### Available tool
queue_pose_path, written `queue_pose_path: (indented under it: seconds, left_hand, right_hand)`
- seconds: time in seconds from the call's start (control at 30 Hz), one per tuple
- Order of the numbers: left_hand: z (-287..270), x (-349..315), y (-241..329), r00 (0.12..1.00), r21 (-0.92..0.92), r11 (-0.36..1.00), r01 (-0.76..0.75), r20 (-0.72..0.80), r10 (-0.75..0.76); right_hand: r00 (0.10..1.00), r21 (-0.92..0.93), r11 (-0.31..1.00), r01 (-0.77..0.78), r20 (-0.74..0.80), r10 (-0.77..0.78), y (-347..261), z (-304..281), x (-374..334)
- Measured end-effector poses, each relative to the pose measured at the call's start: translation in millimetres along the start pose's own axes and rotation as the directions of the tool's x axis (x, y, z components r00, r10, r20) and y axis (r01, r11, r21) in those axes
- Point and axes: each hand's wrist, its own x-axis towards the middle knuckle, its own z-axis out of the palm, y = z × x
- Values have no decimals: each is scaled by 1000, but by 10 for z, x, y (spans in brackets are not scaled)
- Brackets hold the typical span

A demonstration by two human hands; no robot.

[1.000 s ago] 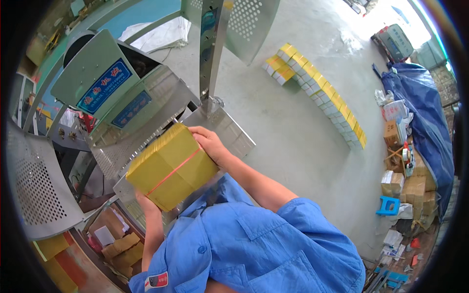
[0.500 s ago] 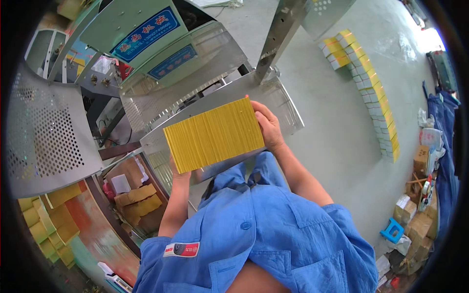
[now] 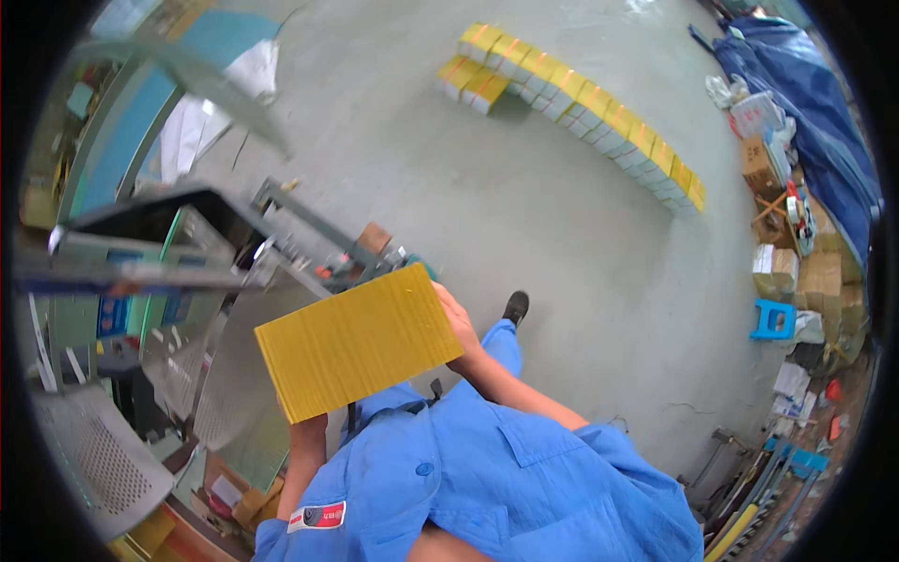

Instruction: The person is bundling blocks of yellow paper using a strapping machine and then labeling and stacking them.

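Note:
A yellow rectangular bundle [image 3: 361, 342] with a finely ridged top is held level in front of my body. Its right end is gripped by my right hand [image 3: 456, 323], whose fingers curl round the edge and partly pass out of sight beneath. At the near left corner my left hand [image 3: 302, 429] supports the other end; most of its fingers are hidden under the bundle. The underside and sides of the bundle cannot be seen well from above.
Across the grey floor runs a long row of yellow-topped white bundles [image 3: 599, 108]. To my left stands a metal machine with a perforated plate [image 3: 103, 459]. Cardboard boxes [image 3: 819, 281], a blue stool [image 3: 773, 320] and a blue tarp [image 3: 796, 94] line the right side.
I have turned to the right and moved off from the machine with the bundle in both hands. The machine now lies to my left, and one foot is stepping forward.

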Motion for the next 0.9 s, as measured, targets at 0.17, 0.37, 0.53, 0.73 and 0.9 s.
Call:
queue_pose_path:
  seconds: [0.17, 0.37, 0.53, 0.73, 0.9]
  left_hand:
    - [2076, 539, -91, 995, 68, 998, 8, 99, -15]
    - [3854, 815, -293, 960, 61, 968, 243, 130, -249]
    - [4538, 1516, -463, 963, -23, 966, 258, 82, -256]
    - [5051, 2691, -756, 940, -104, 935, 338, -9, -341]
    - [5817, 4053, -1045, 936, -33, 936, 351, 17, -351]
  right_hand:
    - [955, -190, 971, 148, -227, -190, -1030, -1436, 164]
    - [934, -30, 998, -55, -355, 41, -2255, -2473, 330]
    - [944, -99, 979, -178, -299, 141, -3038, -2838, 1154]
    - [930, -252, 921, -299, -292, 222, -3535, -3248, 2487]
    - [895, -295, 910, -290, -421, 148, -3845, -3943, 3865]
